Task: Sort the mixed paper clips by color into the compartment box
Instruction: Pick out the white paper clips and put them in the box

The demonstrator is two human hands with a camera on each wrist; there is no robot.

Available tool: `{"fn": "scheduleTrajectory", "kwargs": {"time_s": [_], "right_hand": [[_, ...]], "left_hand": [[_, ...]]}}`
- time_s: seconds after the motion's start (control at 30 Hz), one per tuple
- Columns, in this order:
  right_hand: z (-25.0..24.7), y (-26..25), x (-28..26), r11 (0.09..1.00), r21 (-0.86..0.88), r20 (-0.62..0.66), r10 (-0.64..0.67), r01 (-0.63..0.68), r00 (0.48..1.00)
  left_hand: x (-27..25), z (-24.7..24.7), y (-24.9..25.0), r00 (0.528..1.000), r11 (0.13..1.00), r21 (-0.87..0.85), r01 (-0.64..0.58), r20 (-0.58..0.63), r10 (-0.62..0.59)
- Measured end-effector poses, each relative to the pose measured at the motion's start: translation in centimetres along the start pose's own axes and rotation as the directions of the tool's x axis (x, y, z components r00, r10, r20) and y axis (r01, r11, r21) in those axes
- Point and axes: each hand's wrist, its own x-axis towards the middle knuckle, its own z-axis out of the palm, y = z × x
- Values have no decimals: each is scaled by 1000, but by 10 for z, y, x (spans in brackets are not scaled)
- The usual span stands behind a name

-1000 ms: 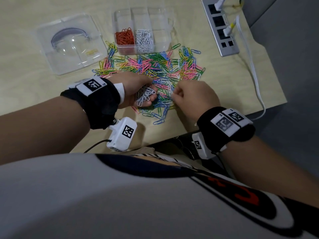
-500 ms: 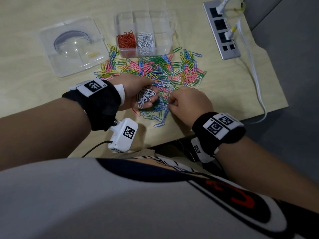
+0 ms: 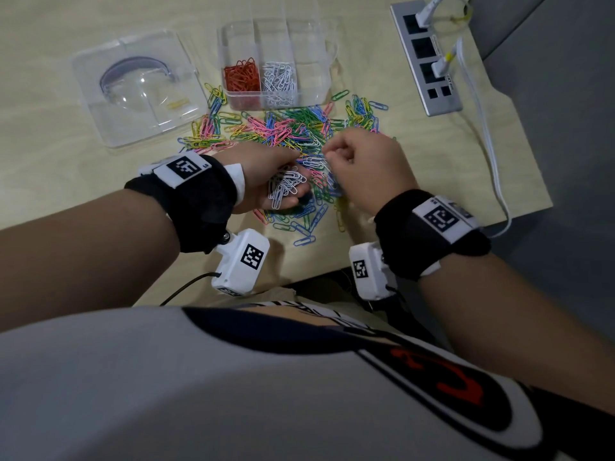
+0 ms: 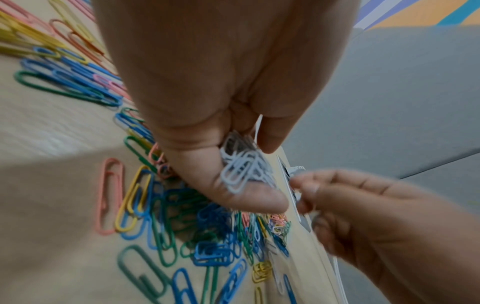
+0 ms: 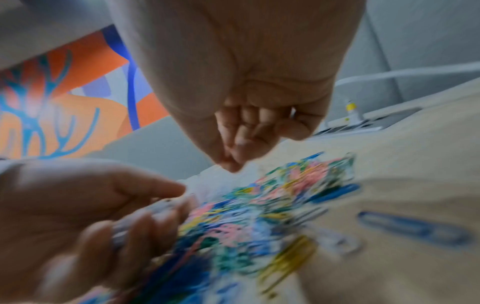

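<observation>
White clips (image 3: 285, 187) sat bunched in the curled left hand (image 3: 266, 176) while the right hand (image 3: 361, 161), lifted off the near pile (image 3: 293, 131), pinched fingers shut, contents unclear, toward the far compartment box (image 3: 312, 61).

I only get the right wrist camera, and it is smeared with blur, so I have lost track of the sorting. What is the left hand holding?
Observer: The left hand holds a bunch of white paper clips in its curled fingers.
Operator: Is anything in the box?
Observer: Yes. The box has red clips in one compartment and white clips in the compartment beside it.
Operator: Is my right hand holding a clip?
Observer: The right hand is over the mixed pile with its fingers curled. No view shows clearly whether they pinch a clip.
</observation>
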Motion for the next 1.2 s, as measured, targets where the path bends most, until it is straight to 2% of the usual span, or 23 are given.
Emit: {"fn": "scheduleTrajectory", "kwargs": {"time_s": [0.03, 0.1, 0.17, 0.3, 0.4, 0.7, 0.77, 0.83, 0.9, 0.97, 1.0, 1.07, 1.13, 1.2], "right_hand": [[-5, 8, 3, 991, -110, 26, 74, -71, 997], [-14, 24, 7, 919, -357, 118, 223, -168, 968], [-20, 32, 7, 865, -467, 155, 282, -182, 947], [-20, 31, 1, 863, -477, 201, 291, -166, 935], [-11, 29, -8, 880, -441, 190, 283, -175, 940], [-7, 23, -8, 846, -521, 191, 245, -114, 950], [-9, 19, -5, 907, -414, 169, 164, -81, 972], [-9, 10, -4, 989, -148, 156, 30, -6, 987], [-8, -3, -5, 996, 72, 150, -66, 56, 986], [-6, -6, -4, 992, 105, 110, -87, 75, 990], [-6, -3, -2, 996, 57, 77, -72, 68, 994], [-9, 9, 1, 987, -162, 68, 0, 11, 998], [-10, 22, 0, 907, -419, 142, 106, -38, 984], [-6, 29, -3, 850, -526, 175, 137, -25, 975]], "left_hand": [[0, -1, 0, 1000, 1000, 3, 2, -3, -2], [1, -2, -1, 1000, 1000, 6, 2, -14, -2], [1, -3, -1, 1000, 1000, 2, 5, -20, -5], [2, -3, 0, 1000, 1000, 9, 15, -20, -14], [2, -3, 1, 1000, 1000, 21, 12, -25, -11], [2, -2, 2, 999, 999, 29, 17, -30, -16], [2, -1, 3, 1000, 999, 41, 9, -27, -8], [3, 2, 3, 1000, 999, 39, 3, -19, -2], [4, 5, 3, 1000, 999, 36, 2, 3, -2], [4, 8, 4, 999, 999, 37, 12, 31, -13], [4, 8, 4, 999, 999, 38, 19, 35, -20], [3, 8, 4, 999, 999, 36, 26, 25, -27], [2, 5, 4, 1000, 999, 37, 21, 11, -21], [2, 3, 4, 1000, 999, 31, 20, -3, -20]]}}
